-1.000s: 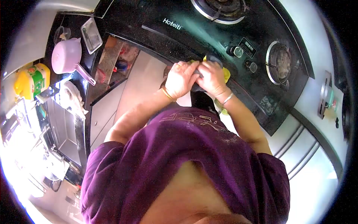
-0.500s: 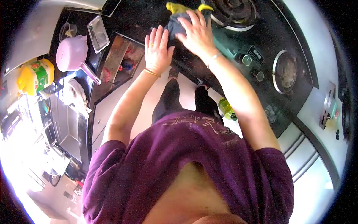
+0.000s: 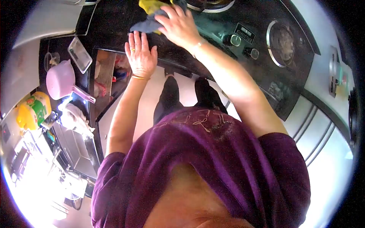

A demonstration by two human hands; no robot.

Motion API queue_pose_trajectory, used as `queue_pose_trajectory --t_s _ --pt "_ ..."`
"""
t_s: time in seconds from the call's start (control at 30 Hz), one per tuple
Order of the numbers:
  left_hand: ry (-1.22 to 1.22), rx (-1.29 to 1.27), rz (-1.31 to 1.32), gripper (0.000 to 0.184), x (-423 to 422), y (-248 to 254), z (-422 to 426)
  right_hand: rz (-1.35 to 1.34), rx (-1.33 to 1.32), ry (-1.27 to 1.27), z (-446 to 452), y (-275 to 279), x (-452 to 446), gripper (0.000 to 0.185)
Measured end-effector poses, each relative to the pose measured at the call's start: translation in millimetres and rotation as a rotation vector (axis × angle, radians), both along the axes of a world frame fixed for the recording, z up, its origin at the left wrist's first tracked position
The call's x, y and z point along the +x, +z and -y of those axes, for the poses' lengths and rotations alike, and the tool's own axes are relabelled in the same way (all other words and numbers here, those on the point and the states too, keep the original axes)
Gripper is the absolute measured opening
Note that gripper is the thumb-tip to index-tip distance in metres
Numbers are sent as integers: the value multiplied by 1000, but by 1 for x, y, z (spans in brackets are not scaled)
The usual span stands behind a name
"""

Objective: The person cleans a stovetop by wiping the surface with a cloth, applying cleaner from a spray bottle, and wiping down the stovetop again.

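Observation:
A grey and yellow cloth [image 3: 149, 25] lies on the black stove top [image 3: 114, 22], near the top of the view. My right hand [image 3: 180, 28] rests on the cloth's right part, fingers spread and pressing it against the surface. Just below the cloth's left end, my left hand [image 3: 141, 55] lies flat near the counter's front edge, its fingers stretched out and holding nothing. Whether its fingertips touch the cloth is hard to tell.
Burners with a knob [image 3: 234, 40] sit to the right. On the left are a metal tray [image 3: 80, 54], a pink pan [image 3: 61, 80], a yellow jug [image 3: 33, 110] and a white cloth [image 3: 75, 117] by the sink. An open drawer [image 3: 104, 81] holds small items.
Both hands were together over the bunched cloth at the front edge. They have since parted, and the cloth has spread out and moved up and left across the surface under my right hand.

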State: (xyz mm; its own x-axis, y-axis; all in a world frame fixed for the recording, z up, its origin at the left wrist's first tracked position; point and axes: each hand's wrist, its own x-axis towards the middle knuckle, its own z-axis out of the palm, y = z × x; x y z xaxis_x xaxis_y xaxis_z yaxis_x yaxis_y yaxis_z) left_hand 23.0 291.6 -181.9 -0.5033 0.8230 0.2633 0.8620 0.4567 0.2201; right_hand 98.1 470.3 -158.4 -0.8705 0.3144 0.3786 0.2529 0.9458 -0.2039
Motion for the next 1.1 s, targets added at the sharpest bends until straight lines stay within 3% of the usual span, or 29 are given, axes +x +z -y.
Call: queue_pose_trajectory --t_s 0.17,0.43,0.6,0.7,0.87,0.97,1.03,1.1 --pt "-22 1 16 57 3 4 -3 152 -73 -5 20 20 105 50" --pt "-293 -12 64 59 38 30 -56 342 -159 -94 39 40 214 45" --pt "-227 -158 -23 63 36 20 -73 290 -273 -125 32 45 169 46" --pt "-239 -214 -9 65 33 15 -73 102 -168 -155 16 28 119 44" --pt "-213 -353 43 100 35 29 -76 -51 -94 -236 -11 14 80 30" --pt "-233 -357 49 105 36 30 -75 -65 -123 -176 -1 14 106 29" --pt "-236 -327 -81 79 32 12 -73 -42 -196 -117 10 16 140 39" --pt "-233 -252 -64 70 34 11 -74 102 -273 -60 14 21 176 41"
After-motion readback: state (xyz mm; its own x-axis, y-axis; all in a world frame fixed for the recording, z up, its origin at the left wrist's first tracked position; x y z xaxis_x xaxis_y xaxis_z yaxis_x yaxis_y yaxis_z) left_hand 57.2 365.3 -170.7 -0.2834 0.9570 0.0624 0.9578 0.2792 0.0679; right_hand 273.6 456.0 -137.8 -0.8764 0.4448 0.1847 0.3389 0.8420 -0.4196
